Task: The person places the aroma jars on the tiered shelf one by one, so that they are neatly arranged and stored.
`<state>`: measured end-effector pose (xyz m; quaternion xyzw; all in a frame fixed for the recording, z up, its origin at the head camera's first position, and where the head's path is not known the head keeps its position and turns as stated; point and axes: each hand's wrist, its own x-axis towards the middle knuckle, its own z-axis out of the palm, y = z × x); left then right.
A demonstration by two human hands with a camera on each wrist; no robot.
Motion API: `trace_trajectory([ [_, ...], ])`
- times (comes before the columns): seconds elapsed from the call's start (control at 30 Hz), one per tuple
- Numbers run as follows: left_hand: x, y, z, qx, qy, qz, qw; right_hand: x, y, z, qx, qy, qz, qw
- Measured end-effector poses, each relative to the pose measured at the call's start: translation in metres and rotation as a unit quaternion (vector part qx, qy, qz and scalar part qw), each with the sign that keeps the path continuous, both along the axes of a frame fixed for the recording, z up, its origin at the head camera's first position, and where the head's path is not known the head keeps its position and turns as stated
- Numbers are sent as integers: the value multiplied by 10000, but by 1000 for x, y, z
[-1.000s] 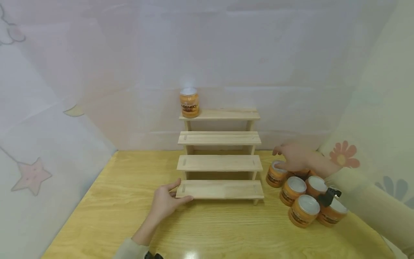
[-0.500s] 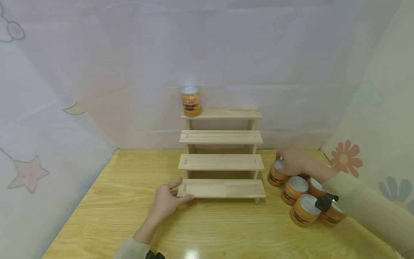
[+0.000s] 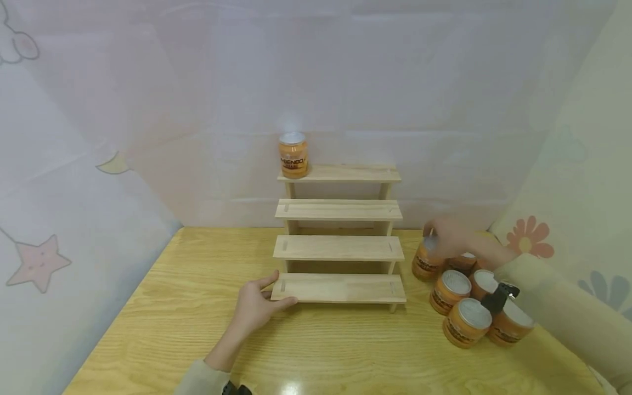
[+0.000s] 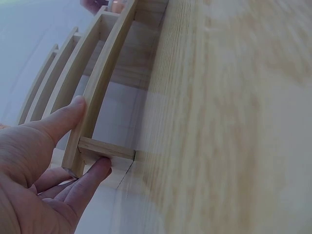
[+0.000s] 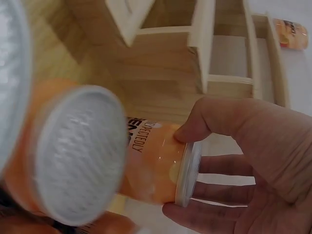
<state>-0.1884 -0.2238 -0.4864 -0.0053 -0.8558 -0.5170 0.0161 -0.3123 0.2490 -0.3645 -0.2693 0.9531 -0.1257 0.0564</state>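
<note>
A four-tier wooden step shelf [image 3: 340,248] stands on the table in the head view. My left hand [image 3: 253,306] grips the left end of its lowest board, thumb along the front edge. In the left wrist view, a fingertip [image 4: 101,167] presses against the side support under that board. Right of the shelf, my right hand [image 3: 448,239] grips an orange can [image 3: 425,265] near its silver lid. The right wrist view has the thumb on one side of this can [image 5: 156,163] and the fingers on the other. Another orange can [image 3: 293,159] stands at the left end of the top board.
Several more orange cans [image 3: 459,334] stand close together on the wooden table [image 3: 197,285], right of the shelf and beside the held can. A pale printed cloth [image 3: 237,82] hangs behind and at both sides. A black strap device [image 3: 498,299] sits on the right wrist.
My right hand has come down onto the nearest-to-shelf can and gripped it, and the can has shifted slightly back. The left hand keeps its hold on the lowest board.
</note>
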Motion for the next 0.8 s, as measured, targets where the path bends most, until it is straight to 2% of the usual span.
trace_trajectory([
  [0.27,-1,3,-1,-12,46,-47,10000,-13,9,40,9,86,-180,9998],
  [0.47,-3,3,-2,13,66,-121,9999,-18,10,73,315,108,-492,9982],
  [0.8,-1,2,-3,-1,72,-45,10000,-25,-3,117,856,498,-538,9936],
])
